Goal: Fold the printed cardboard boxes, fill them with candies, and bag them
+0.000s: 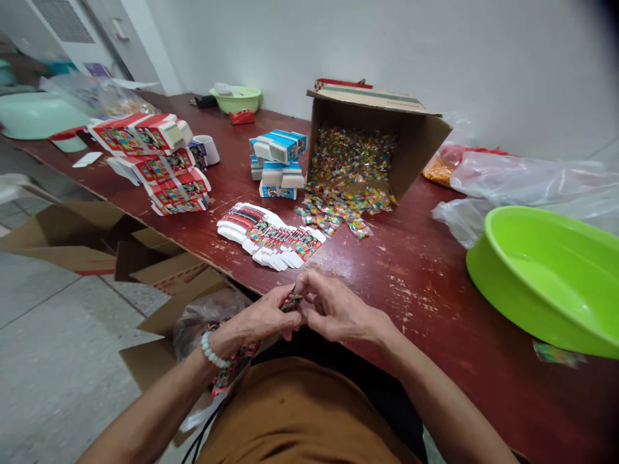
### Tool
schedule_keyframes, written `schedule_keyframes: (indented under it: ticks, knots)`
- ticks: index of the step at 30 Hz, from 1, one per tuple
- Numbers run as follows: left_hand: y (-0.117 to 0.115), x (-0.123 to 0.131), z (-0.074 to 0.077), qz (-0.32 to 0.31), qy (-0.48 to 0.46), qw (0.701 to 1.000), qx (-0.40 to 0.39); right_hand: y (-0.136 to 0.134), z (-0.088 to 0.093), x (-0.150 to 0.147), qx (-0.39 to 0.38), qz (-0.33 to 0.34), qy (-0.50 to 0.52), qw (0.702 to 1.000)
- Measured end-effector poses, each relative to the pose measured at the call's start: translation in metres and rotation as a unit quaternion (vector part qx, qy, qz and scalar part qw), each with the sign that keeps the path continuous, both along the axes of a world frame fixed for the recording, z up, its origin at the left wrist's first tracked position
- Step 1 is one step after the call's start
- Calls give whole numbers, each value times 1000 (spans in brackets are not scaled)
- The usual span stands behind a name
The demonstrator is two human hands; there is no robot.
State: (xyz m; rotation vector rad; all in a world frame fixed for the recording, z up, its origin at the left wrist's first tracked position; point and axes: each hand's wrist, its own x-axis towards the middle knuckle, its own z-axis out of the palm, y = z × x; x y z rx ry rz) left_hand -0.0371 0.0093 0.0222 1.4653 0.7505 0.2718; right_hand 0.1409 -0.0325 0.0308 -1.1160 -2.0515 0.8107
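Near the table's front edge, my left hand [264,318] is closed around a small printed carton [291,300], dark with coloured marks and mostly covered by fingers. My right hand [333,308] meets it from the other side, thumb and fingers curled in a pinch at the carton's end. Just beyond my hands lies a fanned row of flat printed cartons [273,233], red, black and white. Small clear bags of colourful candies [338,209] spill behind them from a cardboard box [420,151] lying on its side. Below my left wrist are red-and-black printed pieces [236,364].
Stacked red cartons [164,164] and blue cartons [278,164] stand farther back on the dark red table [425,296]. A lime-green basin [532,290] sits at right, beside clear plastic bags [527,177]. Open cardboard boxes [164,270] are on the floor at left.
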Motion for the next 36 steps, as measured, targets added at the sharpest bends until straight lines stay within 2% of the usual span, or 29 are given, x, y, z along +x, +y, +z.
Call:
schedule_keyframes:
  ticks: [3, 6, 8, 10, 12, 16, 18, 21, 24, 28, 31, 33, 36]
  knots:
    - [3, 3, -2, 35, 11, 999, 11, -2, 5, -2, -38, 14, -6, 999]
    - [10, 4, -9, 70, 4, 997, 39, -4, 7, -6, 0, -3, -5, 1000]
    - [12, 3, -13, 105, -15, 994, 41, -3, 5, -8, 37, -52, 21, 998]
    - [10, 2, -14, 138, -47, 989, 20, -1, -1, -9, 41, -144, 74, 986]
    - [3, 5, -14, 163, -79, 983, -12, 2, -8, -9, -1, -205, 133, 970]
    - [-10, 19, -14, 210, -116, 967, -81, 10, -20, -11, -155, -145, 259, 942]
    - [-10, 24, -14, 214, -135, 962, -104, 12, -22, -12, -176, -167, 287, 927]
    - [-5, 25, -12, 194, -147, 967, -77, 14, -19, -10, -133, -208, 277, 929]
    - [-3, 24, -9, 206, -131, 969, -31, 15, -16, -10, -115, -196, 280, 933]
    - [-8, 27, -9, 225, -181, 953, -92, 14, -21, -22, -133, -242, 345, 897]
    - [-8, 26, -14, 201, -182, 960, -76, 14, -25, -27, -121, -289, 368, 876]
    - [-7, 23, -16, 234, -180, 955, -34, 14, -25, -25, -97, -302, 346, 883]
    - [-10, 19, -14, 313, -183, 932, 30, 15, -23, -20, -82, -294, 316, 898]
